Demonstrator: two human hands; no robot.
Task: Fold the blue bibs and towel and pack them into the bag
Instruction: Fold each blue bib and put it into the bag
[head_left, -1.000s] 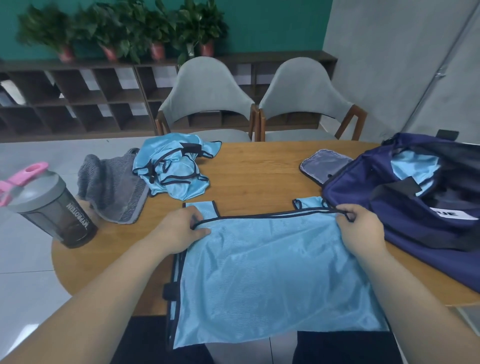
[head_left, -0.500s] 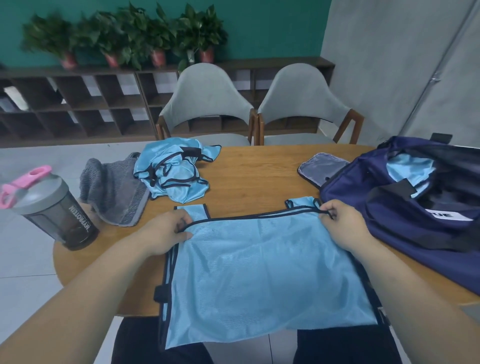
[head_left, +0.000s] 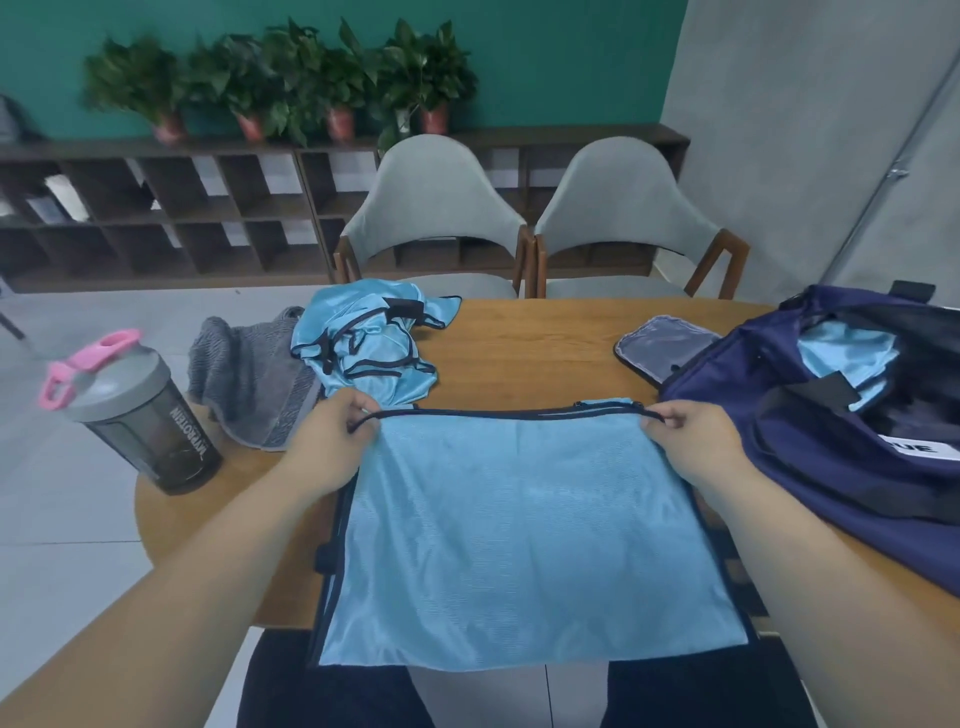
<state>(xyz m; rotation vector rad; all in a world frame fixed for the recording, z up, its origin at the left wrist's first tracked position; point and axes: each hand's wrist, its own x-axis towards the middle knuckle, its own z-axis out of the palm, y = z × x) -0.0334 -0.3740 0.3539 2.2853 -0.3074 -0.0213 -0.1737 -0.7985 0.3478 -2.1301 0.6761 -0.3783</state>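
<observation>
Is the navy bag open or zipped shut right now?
Open: the navy bag gapes wide at the top, and light blue fabric shows inside it.

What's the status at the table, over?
Left hand and right hand pinch the top edge of the flat light-blue mesh bib. Crumpled light-blue bib and grey knitted towel lie unfolded. Open navy fabric bag at right, path unblocked.

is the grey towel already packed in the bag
No, the grey towel lies on the table beside the shaker bottle, outside the navy bag.
</observation>
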